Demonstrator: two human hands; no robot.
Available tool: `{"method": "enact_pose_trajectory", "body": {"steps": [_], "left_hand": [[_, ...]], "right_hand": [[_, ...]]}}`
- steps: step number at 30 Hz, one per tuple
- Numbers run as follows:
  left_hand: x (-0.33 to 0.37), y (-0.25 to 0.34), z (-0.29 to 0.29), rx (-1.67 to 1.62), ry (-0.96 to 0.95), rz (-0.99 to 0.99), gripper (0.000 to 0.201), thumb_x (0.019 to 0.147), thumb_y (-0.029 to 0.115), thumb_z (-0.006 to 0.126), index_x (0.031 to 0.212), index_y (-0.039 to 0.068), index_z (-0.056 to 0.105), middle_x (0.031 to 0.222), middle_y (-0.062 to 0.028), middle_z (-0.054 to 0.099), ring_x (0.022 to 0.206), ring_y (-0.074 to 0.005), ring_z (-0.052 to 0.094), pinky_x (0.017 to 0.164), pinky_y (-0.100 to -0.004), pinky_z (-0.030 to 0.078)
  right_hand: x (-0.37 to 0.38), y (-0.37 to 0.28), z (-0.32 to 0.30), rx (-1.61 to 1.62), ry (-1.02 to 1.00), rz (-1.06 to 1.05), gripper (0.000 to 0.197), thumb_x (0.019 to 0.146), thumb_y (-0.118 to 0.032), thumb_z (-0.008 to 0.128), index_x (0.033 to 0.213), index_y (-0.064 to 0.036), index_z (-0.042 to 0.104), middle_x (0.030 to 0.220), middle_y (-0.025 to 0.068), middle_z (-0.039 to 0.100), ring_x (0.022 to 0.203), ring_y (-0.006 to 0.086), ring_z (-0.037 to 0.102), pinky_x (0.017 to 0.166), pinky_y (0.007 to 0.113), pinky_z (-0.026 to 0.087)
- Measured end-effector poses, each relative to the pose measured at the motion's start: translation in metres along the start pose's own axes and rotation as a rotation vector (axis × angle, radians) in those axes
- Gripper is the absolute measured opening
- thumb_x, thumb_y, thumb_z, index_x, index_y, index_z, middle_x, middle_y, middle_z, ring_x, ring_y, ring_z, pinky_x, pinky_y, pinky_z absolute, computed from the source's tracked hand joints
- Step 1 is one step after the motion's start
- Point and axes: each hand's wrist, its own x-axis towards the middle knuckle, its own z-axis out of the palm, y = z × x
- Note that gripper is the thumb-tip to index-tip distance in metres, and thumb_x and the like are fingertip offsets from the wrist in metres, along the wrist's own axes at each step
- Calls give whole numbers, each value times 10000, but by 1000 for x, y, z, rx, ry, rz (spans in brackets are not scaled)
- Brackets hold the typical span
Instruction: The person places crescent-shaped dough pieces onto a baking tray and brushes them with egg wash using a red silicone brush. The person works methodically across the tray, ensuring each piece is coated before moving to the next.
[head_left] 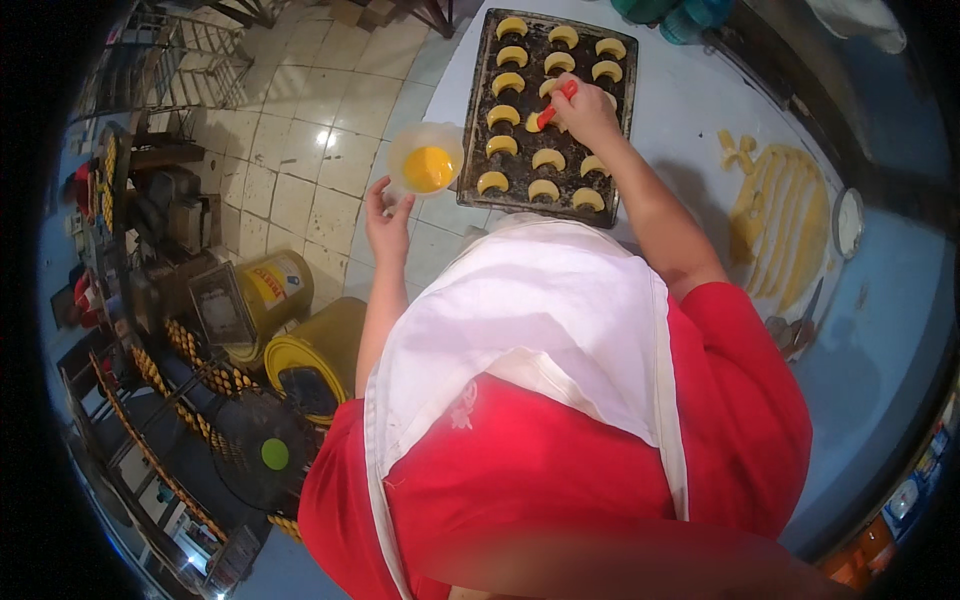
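My left hand [388, 215] grips a translucent white plastic bowl [399, 152] by its near side, beside the left edge of a tray. Bright yellow liquid, like beaten egg, lies in the bowl [429, 169]. A dark, worn baking tray [524, 166] bears several crescent-shaped pieces of pale yellow dough [548, 159] set out in rows. Over the tray's middle, my right hand [590, 112] is closed round a small red-handled brush [559, 104]. The brush points down and left, its tip at one crescent; my fingers hide part of the pieces around it.
On the white table [690, 110] at the right lies a flat dough sheet [775, 205] with cut-out gaps, near a round pale dish [848, 224]. Teal bottles [690, 18] stand at the far edge. Yellow buckets [275, 285], a fan [262, 450] and racks of twisted pastries [165, 385] are at my left.
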Motion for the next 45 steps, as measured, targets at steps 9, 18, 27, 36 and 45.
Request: {"method": "enact_pose_trajectory", "body": {"steps": [9, 18, 27, 36, 45], "left_hand": [[19, -10, 6, -5, 2, -10, 529, 911, 78, 817, 1391, 99, 594, 1270, -57, 632, 1127, -163, 570, 893, -301, 487], [26, -3, 7, 77, -35, 59, 551, 890, 114, 842, 1385, 99, 600, 1215, -58, 614, 1087, -174, 543, 886, -302, 484], [27, 3, 7, 86, -57, 22, 547, 885, 87, 835, 1379, 83, 600, 1234, -64, 628, 1091, -172, 551, 891, -308, 491], [28, 2, 7, 57, -60, -19, 573, 890, 72, 832, 1404, 97, 581, 1282, -23, 613, 1098, -162, 546, 903, -316, 471], [29, 8, 6, 129, -68, -21, 556, 893, 112, 833, 1394, 106, 592, 1284, -4, 614, 1080, -159, 533, 904, -325, 460]], "right_hand": [[26, 17, -2, 76, 88, 9, 288, 1004, -353, 601, 1086, -90, 685, 901, 203, 744, 903, 436, 714, 789, 524, 554], [81, 0, 3, -68, 97, -145, 278, 1020, -371, 564, 1122, -139, 679, 929, 202, 747, 914, 433, 723, 781, 538, 576], [84, 3, 6, 24, 89, -154, 260, 1003, -357, 567, 1085, -139, 685, 900, 195, 746, 904, 433, 722, 802, 539, 575], [78, 28, -7, 2, 134, -86, 263, 1003, -337, 581, 1075, -117, 705, 901, 192, 751, 878, 431, 722, 767, 534, 574], [117, 7, -1, -47, 85, -201, 287, 1034, -383, 564, 1145, -139, 665, 914, 194, 745, 908, 441, 717, 802, 546, 572]]}}
